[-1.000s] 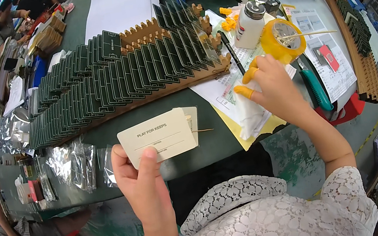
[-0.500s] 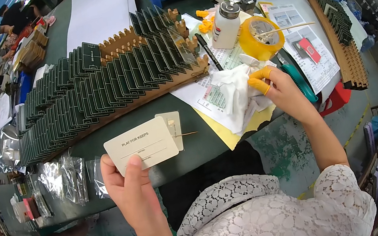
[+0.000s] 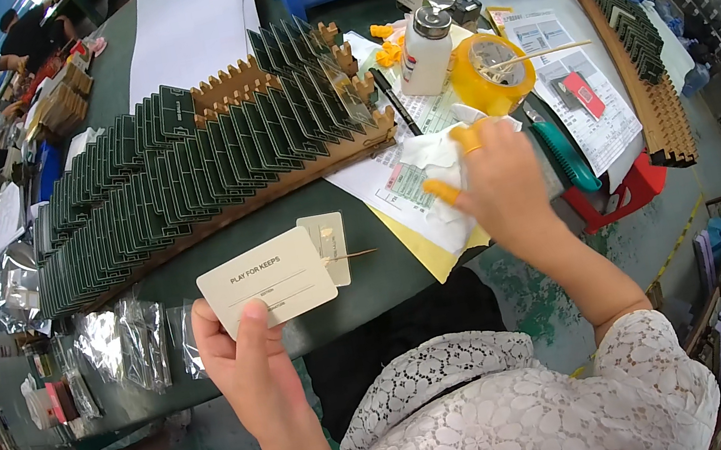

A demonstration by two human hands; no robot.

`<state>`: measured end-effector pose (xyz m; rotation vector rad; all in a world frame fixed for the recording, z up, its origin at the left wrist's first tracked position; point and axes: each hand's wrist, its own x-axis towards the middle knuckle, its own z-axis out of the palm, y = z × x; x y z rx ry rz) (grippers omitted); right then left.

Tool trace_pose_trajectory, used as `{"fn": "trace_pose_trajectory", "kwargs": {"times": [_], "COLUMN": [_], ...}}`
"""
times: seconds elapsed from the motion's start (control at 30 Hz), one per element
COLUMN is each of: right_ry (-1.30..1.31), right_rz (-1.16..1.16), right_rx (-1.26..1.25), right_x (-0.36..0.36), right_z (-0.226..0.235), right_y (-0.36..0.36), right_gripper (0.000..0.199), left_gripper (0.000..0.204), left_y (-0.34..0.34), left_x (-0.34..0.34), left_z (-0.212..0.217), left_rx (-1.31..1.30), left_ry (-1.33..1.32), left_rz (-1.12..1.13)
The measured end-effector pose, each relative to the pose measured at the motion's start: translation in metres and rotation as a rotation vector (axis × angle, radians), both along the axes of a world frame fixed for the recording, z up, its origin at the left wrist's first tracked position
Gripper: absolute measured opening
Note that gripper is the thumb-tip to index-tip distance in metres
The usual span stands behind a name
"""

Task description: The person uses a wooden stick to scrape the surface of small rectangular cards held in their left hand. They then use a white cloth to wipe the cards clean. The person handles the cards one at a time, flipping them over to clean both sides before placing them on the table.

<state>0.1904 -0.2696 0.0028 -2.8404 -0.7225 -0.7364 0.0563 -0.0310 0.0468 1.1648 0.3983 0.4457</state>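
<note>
My left hand [image 3: 253, 355] pinches a cream printed card [image 3: 270, 284] between thumb and fingers, holding it tilted over the table's front edge. Just behind that card lies a smaller pale card [image 3: 331, 230], with a thin wooden stick [image 3: 351, 254] across it. My right hand [image 3: 505, 185] wears yellow finger cots on its fingertips. Its fingers are apart over a crumpled white cloth [image 3: 440, 158], part of which the hand hides. Under the cloth are printed sheets and a yellow sheet [image 3: 428, 252].
A long wooden rack [image 3: 257, 185] full of dark green cards crosses the table. Behind the cloth stand a white pump bottle [image 3: 426, 49] and a yellow tape roll [image 3: 493, 76]. A black pen [image 3: 397, 101], a green-handled tool [image 3: 565, 155] and plastic sleeves [image 3: 126, 343] lie nearby.
My right hand has shifted left and toward me over the cloth, its fingers spreading from a pinch on it. My left hand and the card stay nearly still.
</note>
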Motion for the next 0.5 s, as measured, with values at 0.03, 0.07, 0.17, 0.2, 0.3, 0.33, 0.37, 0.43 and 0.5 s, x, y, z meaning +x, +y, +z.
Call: {"fn": "trace_pose_trajectory", "kwargs": {"times": [0.03, 0.07, 0.17, 0.2, 0.3, 0.33, 0.37, 0.43, 0.5], "right_ry": [0.042, 0.085, 0.301, 0.390, 0.790, 0.824, 0.665, 0.362, 0.215], "right_rz": [0.017, 0.033, 0.087, 0.087, 0.045, -0.008, -0.091, -0.238, -0.231], "right_rx": [-0.047, -0.095, 0.313, 0.537, 1.207, 1.090, 0.857, 0.388, 0.338], "right_x": [0.002, 0.005, 0.012, 0.011, 0.012, 0.014, 0.009, -0.006, -0.006], "right_z": [-0.004, -0.010, -0.004, -0.001, 0.002, -0.003, -0.004, -0.002, 0.007], "right_y": [-0.001, -0.003, -0.007, -0.014, -0.041, -0.053, -0.064, -0.074, -0.079], "right_gripper": [0.031, 0.031, 0.028, 0.026, 0.030, 0.032, 0.031, 0.029, 0.031], "left_gripper": [0.018, 0.018, 0.018, 0.018, 0.018, 0.019, 0.019, 0.019, 0.018], "left_y": [0.001, 0.002, 0.002, 0.003, 0.005, 0.007, 0.008, 0.008, 0.006], "left_x": [-0.001, -0.001, -0.006, -0.006, -0.006, -0.008, -0.008, -0.007, -0.006], "left_z": [0.000, 0.000, 0.003, 0.002, -0.001, -0.004, -0.006, -0.006, -0.006], "left_rx": [-0.008, -0.017, -0.008, -0.008, -0.016, -0.020, -0.024, -0.021, -0.017], "left_ry": [-0.009, -0.018, -0.005, -0.008, -0.014, -0.013, -0.012, -0.012, -0.013], "left_rz": [-0.014, -0.029, 0.050, 0.057, 0.057, 0.051, 0.044, 0.041, 0.041]}}
